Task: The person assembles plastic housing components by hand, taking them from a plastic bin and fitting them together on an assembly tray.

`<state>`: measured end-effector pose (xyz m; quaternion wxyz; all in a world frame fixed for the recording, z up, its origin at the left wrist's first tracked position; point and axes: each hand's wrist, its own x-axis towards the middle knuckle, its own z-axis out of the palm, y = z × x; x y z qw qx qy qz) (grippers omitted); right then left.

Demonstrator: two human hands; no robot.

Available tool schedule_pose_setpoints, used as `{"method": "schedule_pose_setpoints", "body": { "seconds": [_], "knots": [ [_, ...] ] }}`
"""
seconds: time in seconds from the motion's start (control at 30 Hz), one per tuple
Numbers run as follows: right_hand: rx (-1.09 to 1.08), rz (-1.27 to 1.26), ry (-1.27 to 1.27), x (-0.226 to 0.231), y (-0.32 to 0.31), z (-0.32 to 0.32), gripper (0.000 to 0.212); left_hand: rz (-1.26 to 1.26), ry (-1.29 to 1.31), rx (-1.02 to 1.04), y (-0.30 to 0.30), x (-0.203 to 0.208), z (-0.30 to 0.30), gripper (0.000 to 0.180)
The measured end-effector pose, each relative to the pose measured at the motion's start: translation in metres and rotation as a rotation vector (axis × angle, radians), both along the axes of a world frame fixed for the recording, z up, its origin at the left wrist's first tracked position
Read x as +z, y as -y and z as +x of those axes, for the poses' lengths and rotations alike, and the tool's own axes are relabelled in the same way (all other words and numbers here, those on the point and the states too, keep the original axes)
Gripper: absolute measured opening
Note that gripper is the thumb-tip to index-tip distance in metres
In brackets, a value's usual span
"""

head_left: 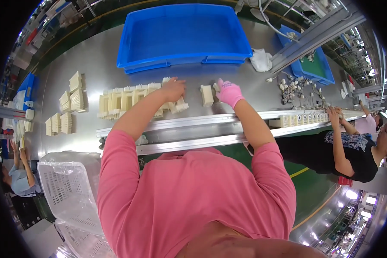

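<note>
On the metal table, a row of cream plastic housings (127, 101) with open rectangular fronts stands left of centre. My bare left hand (173, 89) reaches over the right end of this row. Its fingers curve over a slightly tilted cream housing (179, 105), gripping its upper part; the thumb is hidden. Farther right, my right hand (229, 93), in a pink glove, is closed with its fingertips around a small whitish piece (217, 87) that is mostly covered. Just left of that hand, a single cream housing (207, 95) stands apart from the row.
A large blue bin (182, 60) lies beyond my hands, a white cloth (261, 60) at its right. More cream housings (76, 99) stand at left. Metal rails (189, 121) run along the near edge. Wired parts (299, 88) lie at right, where a co-worker (348, 148) handles pieces.
</note>
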<state>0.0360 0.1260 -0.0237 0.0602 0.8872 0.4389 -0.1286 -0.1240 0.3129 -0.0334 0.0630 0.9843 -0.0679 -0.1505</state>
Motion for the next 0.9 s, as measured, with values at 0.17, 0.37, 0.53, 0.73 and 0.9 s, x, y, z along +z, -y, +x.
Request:
{"method": "schedule_pose_setpoints", "body": {
  "seconds": [0.17, 0.37, 0.53, 0.73, 0.9],
  "knots": [
    [-0.02, 0.044, -0.073, 0.003, 0.008, 0.001, 0.038, 0.025, 0.02, 0.165, 0.023, 0.052, -0.002, 0.026],
    [-0.08, 0.059, -0.137, 0.02, 0.009, 0.003, 0.045, -0.972, 0.409, 0.756, 0.052, 0.083, -0.027, 0.031],
    [0.133, 0.642, -0.072, 0.019, 0.016, 0.012, 0.047, -1.408, 0.51, 1.006, 0.053, 0.061, -0.036, 0.037],
    [-0.038, 0.54, -1.258, 0.099, 0.018, -0.05, 0.026, -1.569, 0.483, 1.077, 0.083, 0.051, -0.032, 0.027],
    [0.027, 0.823, -0.702, 0.069, 0.008, -0.088, 0.025, -1.507, 0.665, 0.909, 0.112, 0.055, -0.032, 0.031]
  ]
}}
